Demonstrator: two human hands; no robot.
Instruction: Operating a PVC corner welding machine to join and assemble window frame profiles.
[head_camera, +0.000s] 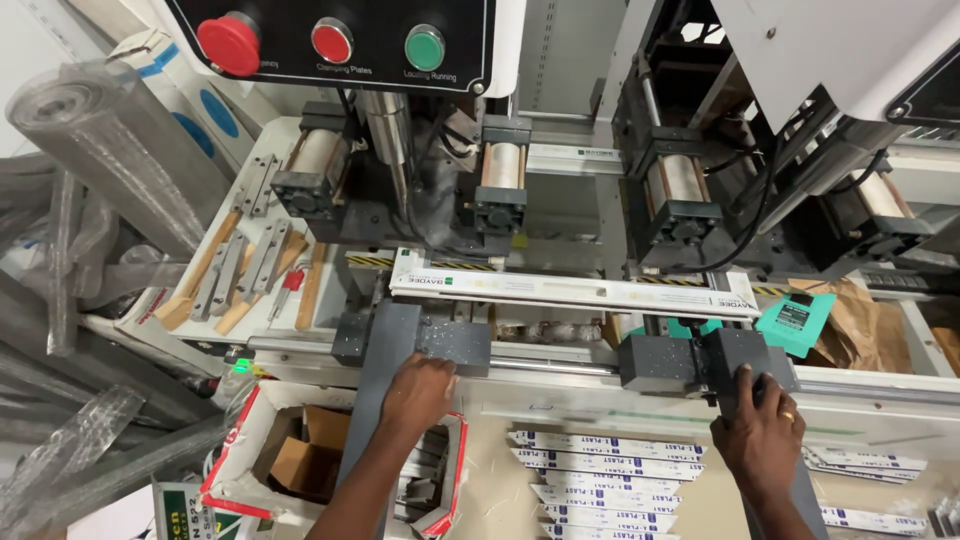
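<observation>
In the head view, the left hand (418, 392) presses flat, fingers spread, on the left grey clamp block (425, 345), grasping nothing. The right hand (765, 432) curls over the right grey clamp block (715, 362), likely to steady it. Both blocks sit on the guide rail (550, 368), so the long white profile (575, 290) lies across them beneath the machine heads.

Bright, even overhead light on my feed; shadows soft and short beneath the clamp blocks (440, 345). Mild glare on the white profile (570, 290) and the plastic wrap (110, 150) at left. Wide lens bows the edges. Centre sharp, corners slightly soft; hands faintly blurred.
</observation>
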